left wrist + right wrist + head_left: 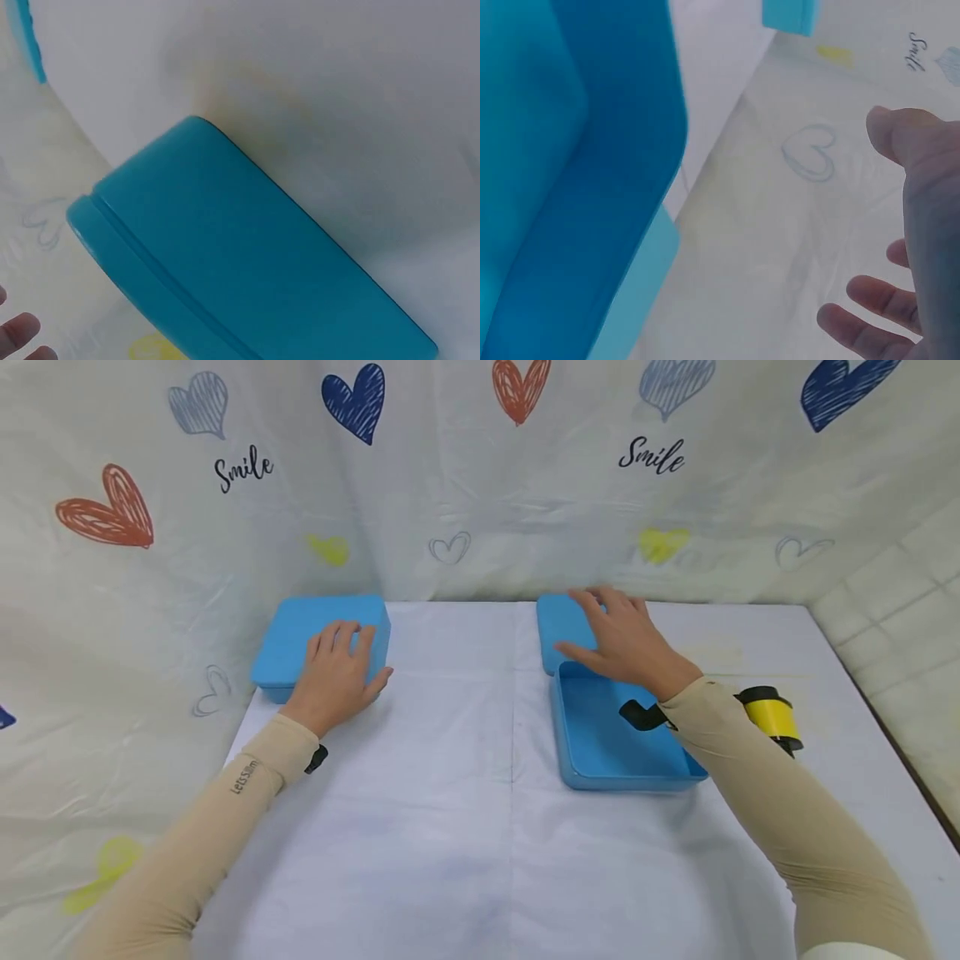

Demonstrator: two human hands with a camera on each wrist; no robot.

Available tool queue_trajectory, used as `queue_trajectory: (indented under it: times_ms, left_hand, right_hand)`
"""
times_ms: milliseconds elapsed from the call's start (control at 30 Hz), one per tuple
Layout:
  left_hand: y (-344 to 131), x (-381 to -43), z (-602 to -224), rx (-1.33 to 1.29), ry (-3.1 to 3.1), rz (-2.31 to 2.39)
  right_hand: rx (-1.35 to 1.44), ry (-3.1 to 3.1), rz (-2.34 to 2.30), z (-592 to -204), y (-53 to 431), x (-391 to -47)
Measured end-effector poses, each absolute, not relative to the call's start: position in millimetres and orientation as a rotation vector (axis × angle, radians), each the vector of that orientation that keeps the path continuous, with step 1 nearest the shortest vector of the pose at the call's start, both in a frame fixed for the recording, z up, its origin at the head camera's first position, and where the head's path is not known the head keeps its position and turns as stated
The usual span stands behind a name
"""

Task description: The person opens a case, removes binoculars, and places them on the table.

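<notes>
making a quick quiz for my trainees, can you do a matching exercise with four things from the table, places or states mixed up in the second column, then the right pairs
Things:
1. left box
2. right box
3. flat blue lid
4. yellow and black object

Places or states:
A. to the right of both boxes
B. open at the top, its inside showing
C. just beyond the right box
D. closed on top

Right pairs:
1-D
2-B
3-C
4-A
</notes>
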State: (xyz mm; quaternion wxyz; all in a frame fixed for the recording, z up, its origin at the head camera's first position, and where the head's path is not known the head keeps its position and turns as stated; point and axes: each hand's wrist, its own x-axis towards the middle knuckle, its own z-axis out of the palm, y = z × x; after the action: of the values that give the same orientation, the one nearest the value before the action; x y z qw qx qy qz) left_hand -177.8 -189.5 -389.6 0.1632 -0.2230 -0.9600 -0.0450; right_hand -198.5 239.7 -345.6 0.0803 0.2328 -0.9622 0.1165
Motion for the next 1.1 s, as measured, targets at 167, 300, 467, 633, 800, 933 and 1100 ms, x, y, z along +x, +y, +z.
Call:
queue_trajectory:
  times_ms: [167, 300, 467, 633, 800, 933, 1100]
  left_hand:
    - [-211.9, -185.7, -393.5, -0.58, -2.729, -0.144]
    - [-227.6, -189.4, -399.9, -0.553, -2.705, -0.178]
    - [-239.1, -190.9, -405.0, -0.485, -2.749, -0.341]
    - [-245.5, -192.2, -407.3, -0.424, -2.75, -0.496]
    - [-254.9, -198.6, -412.9, -0.379, -2.777, -0.496]
    - [-266.6, -202.0, -418.4, -0.3, -2.823, -0.496]
    - [-279.7, -204.0, -424.6, -0.229, -2.854, -0.49]
  right_hand:
    - [0.691, -2.873, 0.412, -349.9, 218.7, -205.4]
    - [0.675, -2.896, 0.444, -353.3, 200.1, -208.3]
    - [0.665, -2.907, 0.565, -354.9, 175.5, -210.0]
    - [0.679, -2.916, 0.723, -354.7, 153.6, -211.2]
    - [0.719, -2.901, 0.777, -355.0, 134.4, -212.2]
    - [0.73, -2.901, 0.809, -357.4, 121.3, -213.3]
    - [0.739, -2.911, 0.861, -363.6, 105.8, -216.7]
